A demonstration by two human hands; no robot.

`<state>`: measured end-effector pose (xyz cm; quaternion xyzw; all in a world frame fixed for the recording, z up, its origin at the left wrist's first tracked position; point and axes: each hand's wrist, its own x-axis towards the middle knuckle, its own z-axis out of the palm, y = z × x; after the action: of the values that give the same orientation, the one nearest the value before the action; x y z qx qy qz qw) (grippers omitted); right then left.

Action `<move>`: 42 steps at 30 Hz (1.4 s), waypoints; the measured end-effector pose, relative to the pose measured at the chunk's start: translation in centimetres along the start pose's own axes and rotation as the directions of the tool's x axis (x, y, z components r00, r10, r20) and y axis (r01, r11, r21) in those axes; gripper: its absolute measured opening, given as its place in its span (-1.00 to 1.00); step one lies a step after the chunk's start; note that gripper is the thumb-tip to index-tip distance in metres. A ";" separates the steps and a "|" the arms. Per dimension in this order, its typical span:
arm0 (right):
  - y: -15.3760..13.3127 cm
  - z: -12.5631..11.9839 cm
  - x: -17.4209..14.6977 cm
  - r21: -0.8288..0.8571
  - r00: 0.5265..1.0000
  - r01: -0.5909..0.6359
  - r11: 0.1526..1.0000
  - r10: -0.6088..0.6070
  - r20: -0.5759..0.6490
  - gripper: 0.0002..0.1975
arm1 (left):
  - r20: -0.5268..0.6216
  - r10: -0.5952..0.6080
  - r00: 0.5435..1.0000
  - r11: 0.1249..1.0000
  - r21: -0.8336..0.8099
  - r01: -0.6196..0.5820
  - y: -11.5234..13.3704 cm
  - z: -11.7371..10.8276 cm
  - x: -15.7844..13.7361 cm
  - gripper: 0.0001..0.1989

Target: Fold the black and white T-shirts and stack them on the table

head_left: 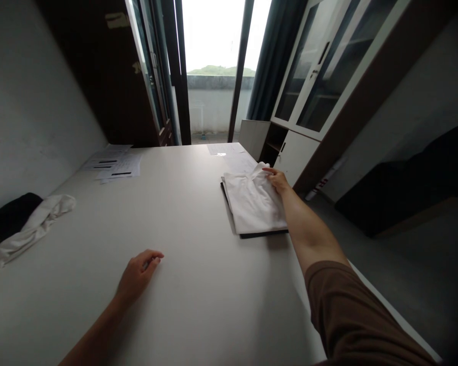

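A folded white garment [254, 203], probably a shirt, lies on the right of the white table [191, 300], on top of a dark folded cloth [261, 234] whose edge shows below it. At the garment's far right corner, where the fabric bunches up in a small peak, my right hand [278, 180] touches it with fingers stretched over the cloth; no firm grip shows. My left hand [140, 270] hovers at or just over the tabletop, left of the middle, loosely curved with nothing visible in it.
Printed papers [116, 162] lie at the far left, and another sheet [225, 149] at the far edge. Crumpled white cloth [34, 223] and black cloth [13, 209] sit at the left edge. A white cabinet [295, 152] stands beyond the table's right side.
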<state>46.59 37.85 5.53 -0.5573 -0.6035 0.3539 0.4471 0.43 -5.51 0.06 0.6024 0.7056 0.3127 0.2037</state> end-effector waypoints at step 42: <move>1.5 9.1 -20.5 -0.745 0.844 0.536 0.397 -0.266 0.466 -0.39 | -0.014 0.087 0.996 0.996 -0.024 -0.087 0.6 -1.4 -0.8 -0.75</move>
<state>38.17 18.40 -2.01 -0.4840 -0.8688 -0.0375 0.0978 0.06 -6.56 1.37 0.6280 0.6760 0.3339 0.1925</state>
